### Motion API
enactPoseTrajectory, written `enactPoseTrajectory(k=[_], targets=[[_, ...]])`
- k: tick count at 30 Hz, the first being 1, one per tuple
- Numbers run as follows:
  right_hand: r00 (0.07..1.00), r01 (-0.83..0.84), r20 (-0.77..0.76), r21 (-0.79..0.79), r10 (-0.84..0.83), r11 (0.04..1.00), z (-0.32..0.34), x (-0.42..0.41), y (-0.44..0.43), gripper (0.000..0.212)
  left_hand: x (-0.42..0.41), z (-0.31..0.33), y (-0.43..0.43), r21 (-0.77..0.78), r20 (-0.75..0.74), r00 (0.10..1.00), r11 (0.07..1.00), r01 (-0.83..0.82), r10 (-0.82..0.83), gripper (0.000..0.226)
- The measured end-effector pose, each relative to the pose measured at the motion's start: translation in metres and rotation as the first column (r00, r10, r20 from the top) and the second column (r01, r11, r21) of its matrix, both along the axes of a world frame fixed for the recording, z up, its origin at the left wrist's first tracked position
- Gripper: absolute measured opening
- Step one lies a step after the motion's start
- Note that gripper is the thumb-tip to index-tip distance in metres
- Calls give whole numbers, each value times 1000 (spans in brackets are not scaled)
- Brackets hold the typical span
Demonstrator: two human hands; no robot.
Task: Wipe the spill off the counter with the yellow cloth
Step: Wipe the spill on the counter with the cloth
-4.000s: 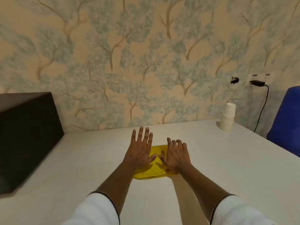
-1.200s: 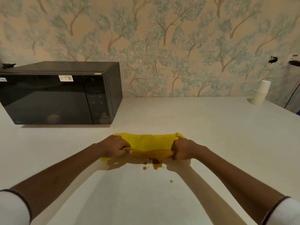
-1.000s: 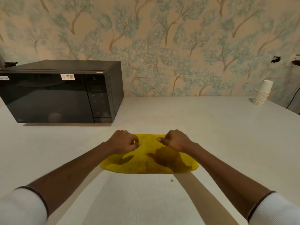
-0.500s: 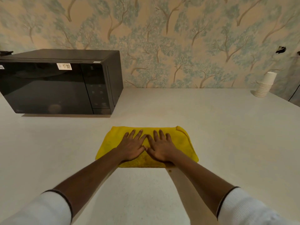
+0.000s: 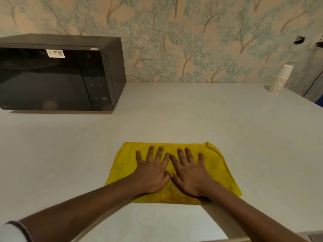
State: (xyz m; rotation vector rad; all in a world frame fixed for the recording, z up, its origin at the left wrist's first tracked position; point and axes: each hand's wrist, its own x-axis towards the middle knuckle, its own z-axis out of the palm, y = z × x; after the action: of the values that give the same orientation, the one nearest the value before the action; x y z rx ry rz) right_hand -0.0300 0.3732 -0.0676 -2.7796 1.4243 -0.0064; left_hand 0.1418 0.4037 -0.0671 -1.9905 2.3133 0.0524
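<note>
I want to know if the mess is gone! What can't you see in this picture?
- Spill: head view, hidden under the yellow cloth, so whether it's gone can't be told.
- Cloth's middle: covered by the left hand and right hand, flat on it.
- Microwave: left side cut off by the frame edge; its sticker is too small to read.
- Stack of paper cups: too small to count.
</note>
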Motion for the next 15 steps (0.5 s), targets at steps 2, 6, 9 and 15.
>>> enactPoseTrajectory(k=[2, 6, 9, 15], targets=[[999, 27, -17, 9, -27, 1000, 1, -13, 3, 74, -13, 0, 0, -9, -23, 1000, 1000, 15, -15, 72], [997, 67, -45, 6, -67, 998, 4, -27, -11, 75, -29, 0, -16, -29, -49, 998, 999, 27, -28, 72], [994, 89, -60, 2, -89, 996, 4, -32, -31, 76, -35, 1, -37, -14, -58, 998, 1000, 28, -28, 72], [986, 150, -67, 11, -149, 989, 5, -18, -86, 77, -28, 5, -92, 19, -62, 998, 1000, -1, 2, 69]])
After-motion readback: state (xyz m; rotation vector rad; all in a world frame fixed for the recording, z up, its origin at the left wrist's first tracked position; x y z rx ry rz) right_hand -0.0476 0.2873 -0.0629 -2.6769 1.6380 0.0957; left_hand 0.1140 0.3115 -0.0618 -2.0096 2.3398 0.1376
